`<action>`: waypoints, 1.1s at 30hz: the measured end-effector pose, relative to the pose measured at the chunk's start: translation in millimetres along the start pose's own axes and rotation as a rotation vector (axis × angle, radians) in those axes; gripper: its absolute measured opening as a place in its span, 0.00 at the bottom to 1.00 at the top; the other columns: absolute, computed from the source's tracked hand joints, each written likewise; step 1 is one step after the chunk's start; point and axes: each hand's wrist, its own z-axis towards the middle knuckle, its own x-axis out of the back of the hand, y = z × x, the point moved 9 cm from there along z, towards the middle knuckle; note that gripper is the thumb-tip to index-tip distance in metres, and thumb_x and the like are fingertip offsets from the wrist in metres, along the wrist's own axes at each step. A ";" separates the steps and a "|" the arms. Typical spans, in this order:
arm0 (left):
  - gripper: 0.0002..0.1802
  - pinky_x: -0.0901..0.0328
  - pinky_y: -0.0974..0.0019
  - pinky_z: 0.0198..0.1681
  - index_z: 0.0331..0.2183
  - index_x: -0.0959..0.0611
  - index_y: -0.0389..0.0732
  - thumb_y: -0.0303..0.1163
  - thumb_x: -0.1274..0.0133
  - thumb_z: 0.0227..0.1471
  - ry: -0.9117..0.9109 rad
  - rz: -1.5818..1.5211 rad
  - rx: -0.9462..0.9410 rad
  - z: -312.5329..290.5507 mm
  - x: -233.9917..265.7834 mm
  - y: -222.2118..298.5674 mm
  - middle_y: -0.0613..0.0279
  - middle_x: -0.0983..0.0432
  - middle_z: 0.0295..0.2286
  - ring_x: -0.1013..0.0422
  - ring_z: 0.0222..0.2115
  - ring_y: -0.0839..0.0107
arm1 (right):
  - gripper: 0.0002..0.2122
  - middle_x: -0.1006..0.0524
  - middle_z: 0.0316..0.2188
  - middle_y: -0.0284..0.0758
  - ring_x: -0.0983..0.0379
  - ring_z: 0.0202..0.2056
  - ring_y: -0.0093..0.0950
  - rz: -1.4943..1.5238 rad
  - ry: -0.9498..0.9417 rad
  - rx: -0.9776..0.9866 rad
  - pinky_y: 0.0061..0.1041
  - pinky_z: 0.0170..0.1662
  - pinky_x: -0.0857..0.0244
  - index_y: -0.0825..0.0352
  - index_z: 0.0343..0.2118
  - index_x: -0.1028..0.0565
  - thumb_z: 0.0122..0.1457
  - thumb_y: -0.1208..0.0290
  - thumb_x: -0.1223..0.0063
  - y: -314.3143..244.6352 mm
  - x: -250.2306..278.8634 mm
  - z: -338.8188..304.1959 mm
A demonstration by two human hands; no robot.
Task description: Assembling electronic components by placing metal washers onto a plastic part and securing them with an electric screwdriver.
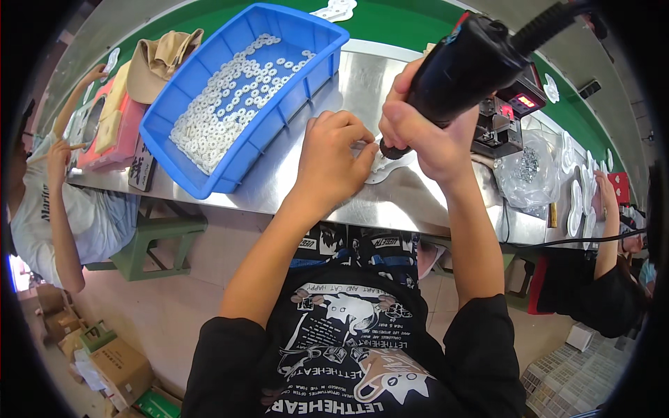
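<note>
My right hand (435, 136) is wrapped round a black electric screwdriver (456, 70), with its cable running off to the upper right. The screwdriver's tip points down at a white plastic part (390, 169) lying on the metal table. Close beside the tip, my left hand (336, 150) has its fingers bent and pressed together on the white part. Whatever small piece may be between those fingertips is hidden. To the left of my left hand stands a blue bin (240, 157) holding many small white toothed plastic wheels (209, 136).
Right of my right hand sits a black machine (498, 129) with a red lit display. A clear bag of small metal pieces (529, 167) lies beside it. Behind runs a green belt (397, 24). A tan cap (157, 63) rests left of the bin. Other people sit on both sides.
</note>
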 end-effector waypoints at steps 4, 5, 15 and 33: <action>0.03 0.37 0.55 0.45 0.26 0.16 0.40 0.28 0.38 0.45 -0.056 0.028 -0.011 3.6 -7.9 1.3 0.61 0.22 0.29 0.28 0.38 0.57 | 0.11 0.28 0.20 0.33 0.32 0.18 0.21 -0.064 -0.017 0.039 0.22 0.23 0.36 0.72 0.40 0.30 0.55 0.82 0.42 -2.0 -5.1 -1.1; 0.04 0.37 0.55 0.46 0.26 0.17 0.40 0.29 0.39 0.47 -0.097 0.047 0.000 6.1 -11.6 1.0 0.61 0.22 0.30 0.28 0.38 0.57 | 0.11 0.28 0.20 0.33 0.32 0.18 0.21 -0.094 -0.039 0.091 0.21 0.23 0.35 0.73 0.40 0.29 0.55 0.82 0.41 -7.7 -7.9 -1.2; 0.11 0.27 0.48 0.35 0.28 0.18 0.36 0.34 0.45 0.49 -0.514 0.490 -0.096 36.7 -40.9 30.9 0.46 0.19 0.27 0.21 0.31 0.47 | 0.18 0.36 0.19 0.32 0.40 0.16 0.24 0.280 0.108 0.579 0.29 0.23 0.36 0.68 0.53 0.34 0.59 0.77 0.54 -109.0 94.8 -13.0; 0.19 0.26 0.52 0.47 0.43 0.13 0.40 0.32 0.44 0.48 -0.669 0.813 0.155 278.5 -82.8 -79.7 0.45 0.17 0.42 0.21 0.44 0.48 | 0.18 0.35 0.21 0.34 0.39 0.18 0.25 0.203 0.453 0.595 0.29 0.24 0.37 0.67 0.52 0.37 0.58 0.78 0.55 -80.1 132.8 -33.0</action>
